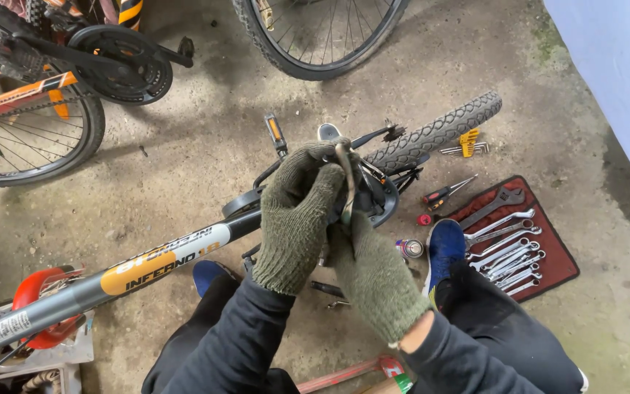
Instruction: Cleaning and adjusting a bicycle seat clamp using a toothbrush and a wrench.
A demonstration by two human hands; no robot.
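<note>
2 gloved hands, left [297, 219] and right [373, 273], clench a brake lever [345, 171] on the bicycle frame [169, 259].

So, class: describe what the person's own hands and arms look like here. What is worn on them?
Both hands wear thick knitted gloves in olive green, with ribbed cuffs: left hand, right hand. Both arms are covered by dark, nearly black long sleeves of a soft fabric. A narrow gap of bare wrist shows between the right glove and its sleeve. No markings are visible.

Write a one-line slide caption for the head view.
Gloved left hand and right hand grip a metal part on an upturned bicycle, spanners alongside.
</note>
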